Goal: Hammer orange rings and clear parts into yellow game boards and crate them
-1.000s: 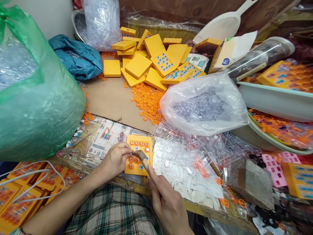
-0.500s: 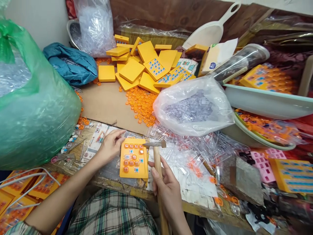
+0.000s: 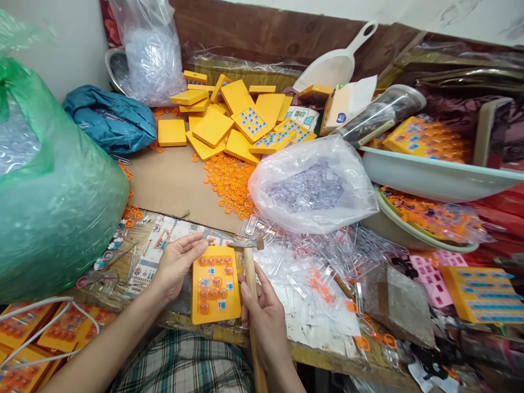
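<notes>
A flat yellow plastic block (image 3: 216,321) sits before me at the bench's front edge, slightly raised toward me. Its face carries rows of clear-capped orange pieces and a few bare blue-and-white squares. At its upper left corner, my left hand (image 3: 174,267) grips the edge, thumb against the side. My right hand (image 3: 266,314) is wrapped round the wooden handle of a hammer (image 3: 249,273), close to the block's right edge. The hammer's metal head lies just above the block's top right corner, its narrow end pointing left.
Loose orange pieces (image 3: 229,183) lie beyond, below a heap of yellow blocks (image 3: 213,128). An open bag of clear plastic parts (image 3: 311,185) stands right of them. A bulging green bag (image 3: 61,218) crowds the left. Tubs (image 3: 442,169) and a stone slab (image 3: 403,305) occupy the right.
The view has shifted a little, so most things appear further left and lower. The yellow block has come nearer to me and appears larger. Both hands and the hammer moved with it.
</notes>
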Tool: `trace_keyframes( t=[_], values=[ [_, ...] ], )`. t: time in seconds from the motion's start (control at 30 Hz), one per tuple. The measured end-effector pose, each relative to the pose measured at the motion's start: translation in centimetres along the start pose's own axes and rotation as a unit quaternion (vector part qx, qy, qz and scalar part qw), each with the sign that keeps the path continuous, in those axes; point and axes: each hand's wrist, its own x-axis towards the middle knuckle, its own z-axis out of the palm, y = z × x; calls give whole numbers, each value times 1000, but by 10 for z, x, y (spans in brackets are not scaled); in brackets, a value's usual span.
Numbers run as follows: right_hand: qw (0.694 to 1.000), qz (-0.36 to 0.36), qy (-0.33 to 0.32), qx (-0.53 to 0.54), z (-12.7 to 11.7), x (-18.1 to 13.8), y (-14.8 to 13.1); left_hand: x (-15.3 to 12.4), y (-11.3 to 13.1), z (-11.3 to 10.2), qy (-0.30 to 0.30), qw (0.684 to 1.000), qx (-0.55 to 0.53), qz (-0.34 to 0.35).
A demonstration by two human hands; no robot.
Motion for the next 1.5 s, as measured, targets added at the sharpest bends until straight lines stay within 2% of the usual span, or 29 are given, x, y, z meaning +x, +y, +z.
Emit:
trace_keyframes(
  t=[0.1, 0.17, 0.2, 0.27, 0.33, 0.43, 0.53, 0.63, 0.73, 0.83, 0.93, 1.07, 1.13, 1.27, 1.37, 1.5],
  values=[
    [999, -13, -20, -35, 3, 3, 3, -15, -8, 8, 31, 996, -78, 6],
    [989, -87, -26, -119, 6, 7, 2, -27, -14, 10, 24, 994, -108, -15],
    [972, -143, -27, -184, 8, 10, 1, -33, -16, 9, 11, 992, -118, -40],
    [917, -248, -30, -311, 13, 16, -5, -43, -18, 4, -13, 987, -131, -93],
    [871, -302, -42, -385, 16, 24, -13, -49, -16, -4, -19, 984, -136, -115],
    [838, -329, -41, -433, 20, 36, -31, -52, -8, -17, -13, 986, -139, -94],
    [796, -351, 24, -493, 25, 54, -54, -50, 2, -23, -29, 984, -148, -95],
    [755, -349, 83, -549, 30, 78, -71, -47, 5, -20, -51, 975, -179, -122],
    [728, -345, 107, -583, 30, 98, -76, -44, -3, -13, -59, 952, -231, -193],
    [718, -360, 114, -584, 24, 107, -73, -40, -11, -10, -63, 920, -284, -262],
    [721, -397, 94, -560, 17, 102, -70, -38, -15, -11, -65, 918, -305, -247],
    [741, -453, 47, -493, 15, 70, -71, -38, -16, -13, -100, 929, -289, -207],
    [757, -464, 2, -460, 18, 47, -71, -38, -17, -12, -114, 936, -278, -181],
    [789, -471, -137, -371, 24, 14, -65, -39, -16, -9, -135, 947, -256, -143],
    [784, -488, -183, -339, 27, 9, -59, -41, -13, -6, -154, 951, -236, -127],
    [761, -508, -230, -332, 29, 16, -54, -44, -11, -2, -192, 953, -214, -99]
  ],
)
